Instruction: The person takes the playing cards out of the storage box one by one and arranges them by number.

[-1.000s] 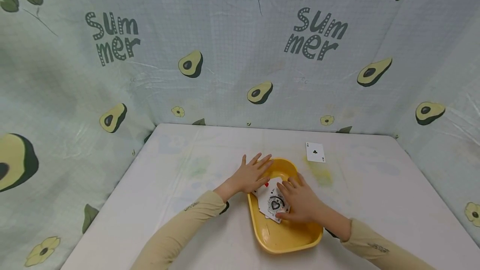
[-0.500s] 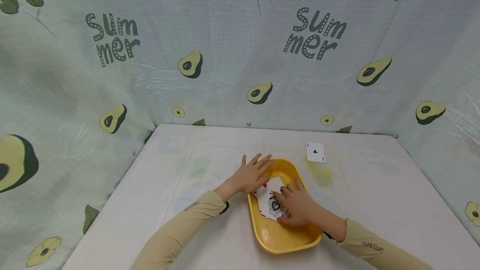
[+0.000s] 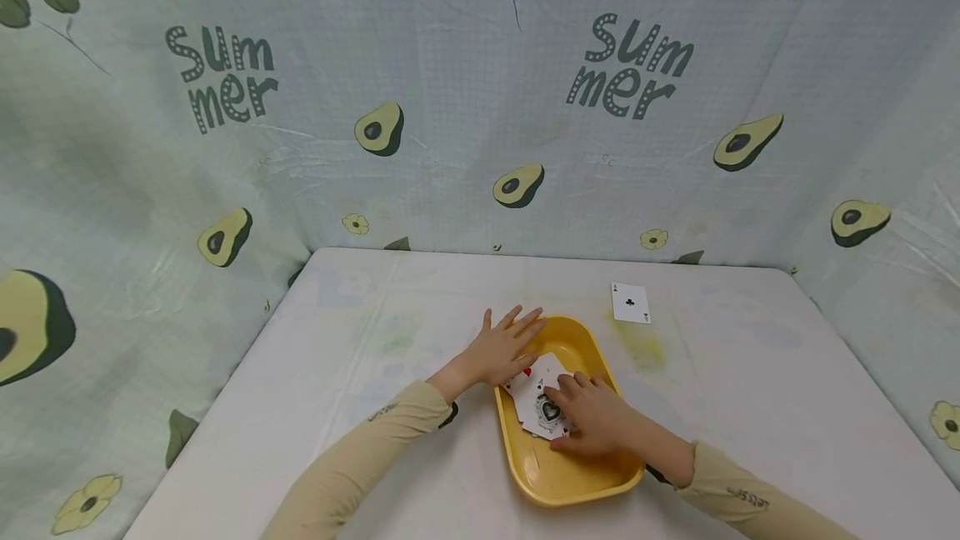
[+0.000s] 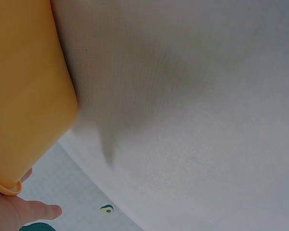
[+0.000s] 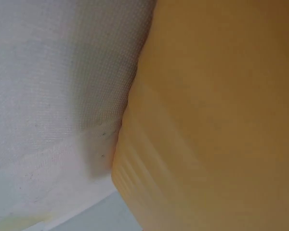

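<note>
My left hand [image 3: 501,353] rests on the left rim of a yellow plastic tray [image 3: 562,473], fingers spread and pointing away. In the left wrist view its thumb and part of the palm show by the tray's lip. Inside the tray lies a loose pile of playing cards [image 3: 545,407], a large ace of spades face up on top and a red heart symbol showing near the left hand. My right hand [image 3: 596,417] reaches over the right rim, its fingertips on the pile's right side and its thumb by the near edge. The right wrist view shows only the tray's outer wall [image 5: 212,125].
An ace of clubs card [image 3: 631,303] lies face up on the white-covered table [image 3: 360,315], behind and right of the tray. A cloth backdrop [image 3: 450,65] with avocado prints stands around the table's back and sides.
My right hand has shifted slightly left over the cards and its fingers have drawn in. The cards have slid slightly left and away. The left hand stays on the rim.
</note>
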### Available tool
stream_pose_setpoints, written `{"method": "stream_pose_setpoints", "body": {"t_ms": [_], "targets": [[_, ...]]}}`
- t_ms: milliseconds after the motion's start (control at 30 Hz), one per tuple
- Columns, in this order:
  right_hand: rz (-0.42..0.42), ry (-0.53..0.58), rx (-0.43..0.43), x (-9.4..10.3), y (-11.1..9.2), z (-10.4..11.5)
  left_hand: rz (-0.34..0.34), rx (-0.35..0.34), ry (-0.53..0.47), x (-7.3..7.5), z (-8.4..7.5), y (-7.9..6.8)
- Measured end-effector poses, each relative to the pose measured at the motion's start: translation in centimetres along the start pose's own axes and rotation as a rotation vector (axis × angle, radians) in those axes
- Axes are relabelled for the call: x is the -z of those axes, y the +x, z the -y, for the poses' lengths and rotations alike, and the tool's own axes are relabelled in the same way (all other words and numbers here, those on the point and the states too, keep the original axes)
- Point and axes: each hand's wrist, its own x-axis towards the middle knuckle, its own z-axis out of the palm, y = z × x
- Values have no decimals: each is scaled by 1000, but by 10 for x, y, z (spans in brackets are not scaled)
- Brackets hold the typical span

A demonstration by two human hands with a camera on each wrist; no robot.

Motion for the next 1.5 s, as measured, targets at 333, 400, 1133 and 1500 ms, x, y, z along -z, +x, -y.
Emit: {"method": "stream_pose_setpoints", "body": {"t_ms": [333,400,1133,1500], "targets": [[-129,-10,31,-3,0,-3,-3,-1,-39,0,0,0],[-159,-16,34,-2,0,-3,-5,-2,-40,0,0,0],[-316,-18,-38,20,-9,-11,1,12,-39,2,0,0],[-318,-49,-78,31,-17,-19,-1,11,-49,1,-1,1]]}}
